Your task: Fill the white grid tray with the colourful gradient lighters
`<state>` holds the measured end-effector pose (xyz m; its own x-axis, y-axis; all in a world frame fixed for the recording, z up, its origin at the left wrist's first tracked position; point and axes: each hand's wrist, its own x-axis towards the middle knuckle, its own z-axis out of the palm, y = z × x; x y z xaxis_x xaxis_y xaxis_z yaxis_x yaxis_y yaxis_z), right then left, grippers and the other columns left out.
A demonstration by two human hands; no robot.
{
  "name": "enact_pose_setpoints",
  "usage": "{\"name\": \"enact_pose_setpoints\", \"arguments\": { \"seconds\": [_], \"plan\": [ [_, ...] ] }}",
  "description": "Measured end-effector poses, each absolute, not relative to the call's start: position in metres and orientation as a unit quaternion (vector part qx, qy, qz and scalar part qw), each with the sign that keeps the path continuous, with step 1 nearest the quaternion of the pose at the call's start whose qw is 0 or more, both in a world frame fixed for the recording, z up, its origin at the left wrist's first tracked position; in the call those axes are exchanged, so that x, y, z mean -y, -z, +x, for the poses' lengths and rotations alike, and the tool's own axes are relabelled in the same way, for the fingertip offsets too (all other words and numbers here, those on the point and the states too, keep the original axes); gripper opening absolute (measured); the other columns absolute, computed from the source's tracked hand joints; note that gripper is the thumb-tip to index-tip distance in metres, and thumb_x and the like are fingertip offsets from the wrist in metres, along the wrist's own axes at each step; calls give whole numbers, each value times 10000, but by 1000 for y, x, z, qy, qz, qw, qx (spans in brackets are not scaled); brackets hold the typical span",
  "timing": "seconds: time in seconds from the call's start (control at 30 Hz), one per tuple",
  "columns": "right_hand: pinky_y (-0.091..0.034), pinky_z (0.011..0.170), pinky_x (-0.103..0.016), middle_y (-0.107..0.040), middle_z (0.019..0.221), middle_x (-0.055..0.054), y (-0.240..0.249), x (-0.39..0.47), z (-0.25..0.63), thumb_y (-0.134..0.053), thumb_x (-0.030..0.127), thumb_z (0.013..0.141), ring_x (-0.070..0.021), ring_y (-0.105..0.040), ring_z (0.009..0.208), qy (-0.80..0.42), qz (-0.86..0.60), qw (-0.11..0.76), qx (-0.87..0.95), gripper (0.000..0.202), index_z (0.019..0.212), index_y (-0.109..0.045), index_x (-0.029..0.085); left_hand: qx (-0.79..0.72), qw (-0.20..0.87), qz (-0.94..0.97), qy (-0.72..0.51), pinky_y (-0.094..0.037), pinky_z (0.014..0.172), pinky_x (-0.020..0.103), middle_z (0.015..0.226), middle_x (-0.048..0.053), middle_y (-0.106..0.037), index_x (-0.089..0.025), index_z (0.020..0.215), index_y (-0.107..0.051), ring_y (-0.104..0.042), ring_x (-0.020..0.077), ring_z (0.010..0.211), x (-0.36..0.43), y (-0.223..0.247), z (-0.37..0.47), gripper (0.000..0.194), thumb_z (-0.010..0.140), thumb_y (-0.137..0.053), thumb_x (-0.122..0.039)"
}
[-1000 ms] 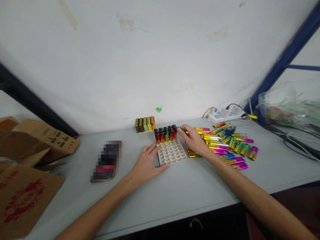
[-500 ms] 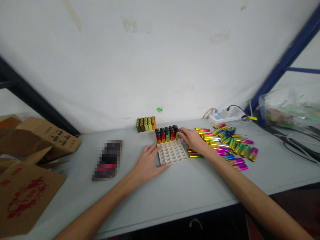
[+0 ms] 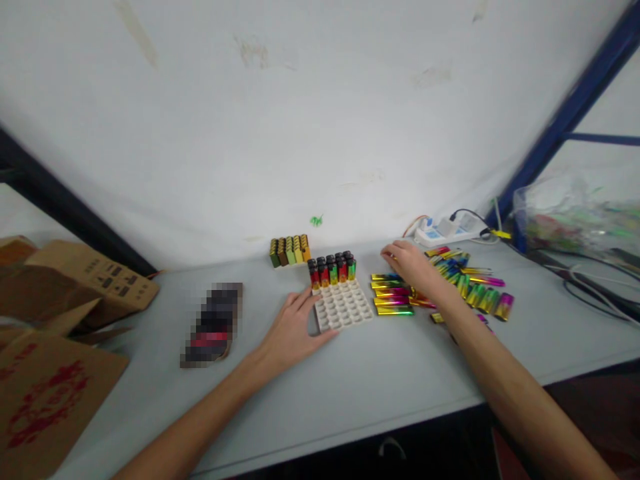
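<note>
Shiny lighters point(image 3: 391, 293) lying right of the tray point(image 3: 345, 309) are prob light, stiff n slick, best pinched mid-body; L hand point(image 3: 293, 327) is spread, fingers apart, at tray's edge, can't tell if R hand point(image 3: 413, 267) grips anything.

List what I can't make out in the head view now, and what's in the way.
All in the head view:
- Whether the right hand holds anything: its own curled fingers hide it.
- Some shiny lighters: covered by the right hand and forearm.
- Part of the white tray's left edge: under the left hand.
- Details of the dark item: pixelated.
- Rest of the printed box: cut by the left edge.
</note>
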<state>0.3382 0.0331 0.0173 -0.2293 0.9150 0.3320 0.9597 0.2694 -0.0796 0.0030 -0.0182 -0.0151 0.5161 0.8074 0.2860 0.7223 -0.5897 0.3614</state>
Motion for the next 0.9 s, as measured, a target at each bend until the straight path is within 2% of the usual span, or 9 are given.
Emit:
{"name": "enact_pose_setpoints", "arguments": {
  "seconds": [0.07,0.13,0.23,0.37,0.47,0.6,0.77,0.9],
  "plan": [
    [-465,1017,-368,-709,1227,-217,-11,-41,367,-522,212,1021,-293,-656,1143,77,-639,144,752,326,1255,-699,71,-441,95,865,-221,-432,1140,526,1495,154,-559,-182,1344,-615,-521,347,1327,18,16,2,671,813,-779,-559],
    [-472,1003,-370,-712,1229,-234,-3,-49,391,-564,246,1003,-298,-669,1119,50,-669,113,733,342,1249,-712,58,-433,88,868,-226,-430,1139,521,1475,143,-574,-194,1345,-612,-528,340,1320,18,17,1,655,819,-779,-548],
    [-503,876,-329,-775,1043,-174,4,-55,410,-560,301,1010,-255,-709,927,10,-684,89,724,304,1082,-782,107,-424,78,872,-231,-431,1138,507,1446,131,-593,-198,1341,-609,-531,332,1312,17,18,0,645,824,-777,-546],
    [-485,708,-310,-769,852,-115,4,-55,410,-652,374,956,-220,-676,722,-4,-690,126,713,272,930,-764,127,-423,73,873,-230,-434,1138,512,1444,129,-592,-198,1348,-604,-524,335,1312,17,18,0,655,833,-764,-569],
    [-470,684,-316,-757,847,-114,-2,-48,401,-639,365,967,-217,-659,711,-6,-668,195,718,240,941,-712,137,-420,69,875,-229,-429,1145,514,1448,124,-588,-204,1359,-594,-518,336,1318,17,20,-1,662,842,-749,-587],
    [-483,708,-327,-737,870,-106,-17,-39,381,-576,417,992,-210,-653,754,-50,-621,346,702,297,1057,-681,147,-418,72,875,-232,-433,1140,511,1457,114,-580,-221,1357,-596,-526,333,1311,16,21,-1,645,841,-753,-574],
    [-453,626,-276,-607,733,0,-33,-31,346,-655,503,910,-138,-530,662,-323,-499,547,589,351,1029,-707,177,-433,85,869,-223,-428,1148,514,1478,133,-567,-195,1349,-605,-516,340,1324,17,18,0,658,829,-766,-564],
    [-454,631,-257,-650,870,-19,-35,-27,321,-783,538,805,-113,-505,677,-443,-433,592,516,404,995,-708,190,-434,95,869,-217,-430,1149,516,1483,148,-564,-173,1346,-607,-515,339,1327,19,15,2,659,830,-764,-552]
  ]
}}
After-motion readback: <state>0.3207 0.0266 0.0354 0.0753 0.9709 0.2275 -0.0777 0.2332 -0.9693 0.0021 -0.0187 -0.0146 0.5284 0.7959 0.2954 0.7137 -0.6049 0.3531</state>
